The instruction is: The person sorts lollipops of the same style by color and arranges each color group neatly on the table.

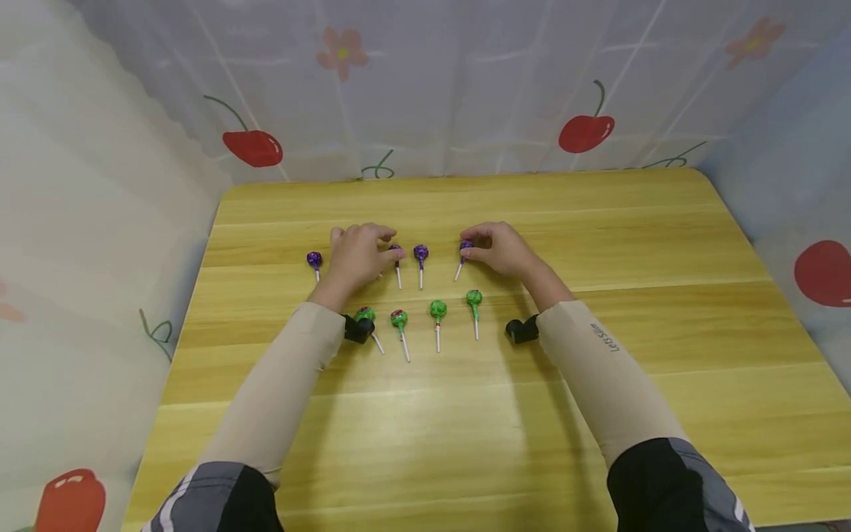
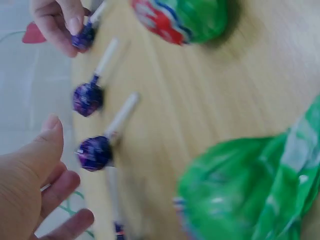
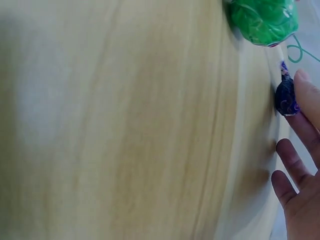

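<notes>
My right hand pinches the wrapped head of a purple lollipop between thumb and fingers, its white stick pointing toward me. In the right wrist view the same lollipop head sits between thumb and forefinger. My left hand hovers over the row of purple lollipops, fingers loosely spread and holding nothing. Close by its thumb lies one purple lollipop, and another purple lollipop lies between the two hands. A further purple lollipop lies left of the left hand; one more is mostly hidden beneath it.
Nearer me, a row of several green lollipops includes one green lollipop in the middle and one at the right end. The wooden table ends at the back against a patterned curtain. Black wrist cameras sit below both hands.
</notes>
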Motion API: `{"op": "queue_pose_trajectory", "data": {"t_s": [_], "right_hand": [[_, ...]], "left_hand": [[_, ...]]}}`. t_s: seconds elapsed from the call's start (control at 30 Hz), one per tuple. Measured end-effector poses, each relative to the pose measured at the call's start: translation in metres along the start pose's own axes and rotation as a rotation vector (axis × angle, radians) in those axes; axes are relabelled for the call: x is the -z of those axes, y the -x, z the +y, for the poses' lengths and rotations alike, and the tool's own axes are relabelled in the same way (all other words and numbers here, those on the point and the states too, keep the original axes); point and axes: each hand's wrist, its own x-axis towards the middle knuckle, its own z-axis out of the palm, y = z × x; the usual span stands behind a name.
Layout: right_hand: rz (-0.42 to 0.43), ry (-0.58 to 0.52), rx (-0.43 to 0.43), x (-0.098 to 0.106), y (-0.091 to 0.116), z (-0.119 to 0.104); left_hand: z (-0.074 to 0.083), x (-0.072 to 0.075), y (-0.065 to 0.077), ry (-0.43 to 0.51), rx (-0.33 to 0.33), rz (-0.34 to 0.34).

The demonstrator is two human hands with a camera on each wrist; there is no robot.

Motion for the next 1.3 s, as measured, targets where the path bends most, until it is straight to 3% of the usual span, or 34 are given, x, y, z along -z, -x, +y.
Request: {"op": "queue_pose_trajectory", "data": {"t_s": [0.2, 0.43, 0.53, 0.63, 0.8, 1.03, 1.17, 1.3], "right_hand": [[0.046, -0.009, 0.065, 0.008, -0.002, -0.010], [0.149, 0.124, 0.212, 0.008, 0.006, -0.043], [0.131, 0.176, 0.294, -0.001, 0.011, -0.065], [0.050, 0.218, 0.368, -0.015, 0.016, -0.086], [-0.091, 0.255, 0.440, -0.045, 0.022, -0.110], [-0.200, 0.358, 0.457, -0.080, 0.020, -0.121], [-0.211, 0.425, 0.446, -0.092, 0.019, -0.121], [-0.202, 0.449, 0.450, -0.099, 0.019, -0.120]], "left_hand": [[0.006, 0.025, 0.012, 0.005, -0.005, 0.037], [-0.003, 0.057, 0.038, 0.054, 0.012, 0.117], [-0.011, 0.068, 0.052, 0.081, 0.010, 0.163], [-0.020, 0.073, 0.067, 0.115, 0.022, 0.180], [-0.038, 0.063, 0.083, 0.140, 0.076, 0.107], [-0.057, 0.032, 0.094, 0.072, 0.123, -0.049], [-0.061, 0.018, 0.095, 0.033, 0.096, -0.061], [-0.057, 0.013, 0.094, 0.006, 0.085, -0.052]]}}
